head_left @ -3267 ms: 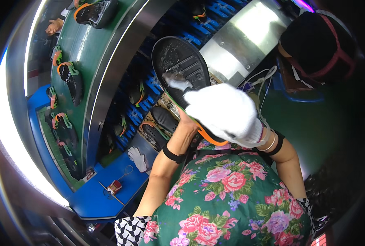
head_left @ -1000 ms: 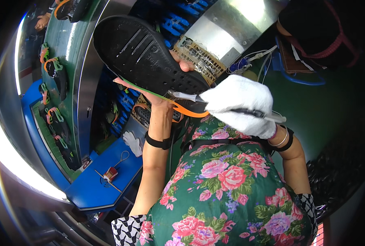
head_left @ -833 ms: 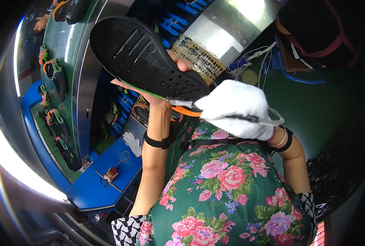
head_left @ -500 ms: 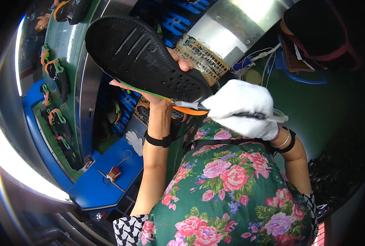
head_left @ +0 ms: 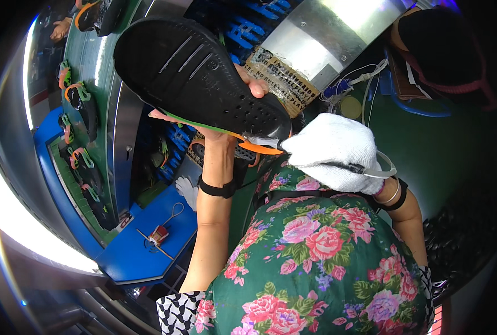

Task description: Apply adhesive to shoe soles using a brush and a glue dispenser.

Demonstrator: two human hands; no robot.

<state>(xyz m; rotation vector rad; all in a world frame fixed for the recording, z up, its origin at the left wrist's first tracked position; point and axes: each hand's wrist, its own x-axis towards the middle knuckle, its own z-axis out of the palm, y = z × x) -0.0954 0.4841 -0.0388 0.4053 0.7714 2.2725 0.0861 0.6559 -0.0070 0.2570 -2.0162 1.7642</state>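
black shoe sole | left hand grip pinching it | gloved right hand grip pinching thin tool | yellowed rectangular label behind

Green conveyor belt runs up the left side, steel rail along its right edge. On it: dark shoes with orange and green trim, spaced in a row, one more at the belt's top end. Just below the belt's near end, blue counter: small red tool with a thin stick beside it, wire loop above that, white glove at the counter's right edge.
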